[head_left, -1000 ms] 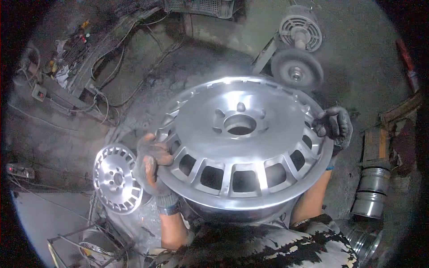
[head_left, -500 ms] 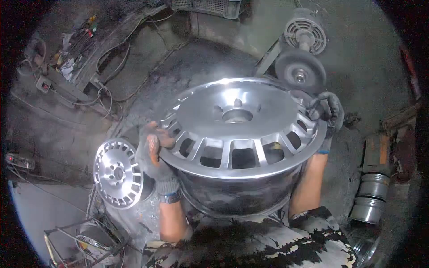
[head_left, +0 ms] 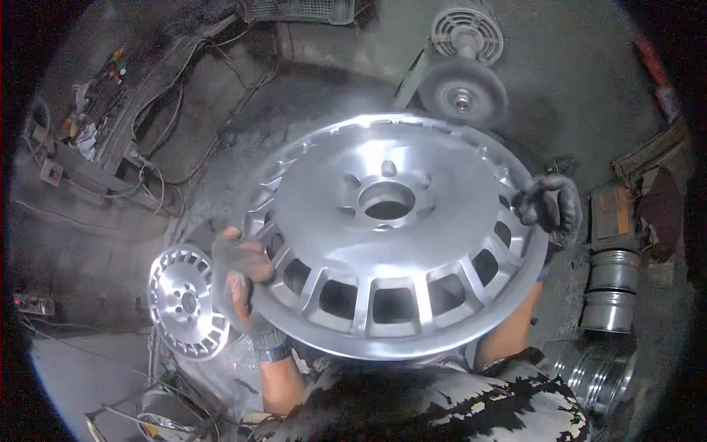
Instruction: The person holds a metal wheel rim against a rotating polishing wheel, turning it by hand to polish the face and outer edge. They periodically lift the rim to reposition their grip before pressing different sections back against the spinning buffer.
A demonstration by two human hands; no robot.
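Observation:
A large silver wheel rim [head_left: 383,243] is held up in front of me, its slotted face tipped toward the camera. My left hand [head_left: 243,272], in a worn grey glove, grips the rim's left edge, thumb and fingers wrapped over the lip. On the opposite side my right hand [head_left: 551,208], also gloved, is closed round the right edge, with its fingers over the slots. Just beyond the rim's far edge stands a round buffing wheel [head_left: 462,92] on a motor shaft, blurred at its outline. The underside of the rim is hidden.
A second slotted rim [head_left: 185,302] leans at the left. Silver wheel barrels [head_left: 610,309] are stacked at the right, near a cardboard box [head_left: 615,210]. A motor [head_left: 468,35] stands behind the buffing wheel. Cables [head_left: 158,140] run along the left, and a crate [head_left: 298,9] is at the back.
The rim has tipped so that more of its face shows, and its barrel has gone out of sight. Both hands have moved with it, still gripping. The view has shifted slightly right.

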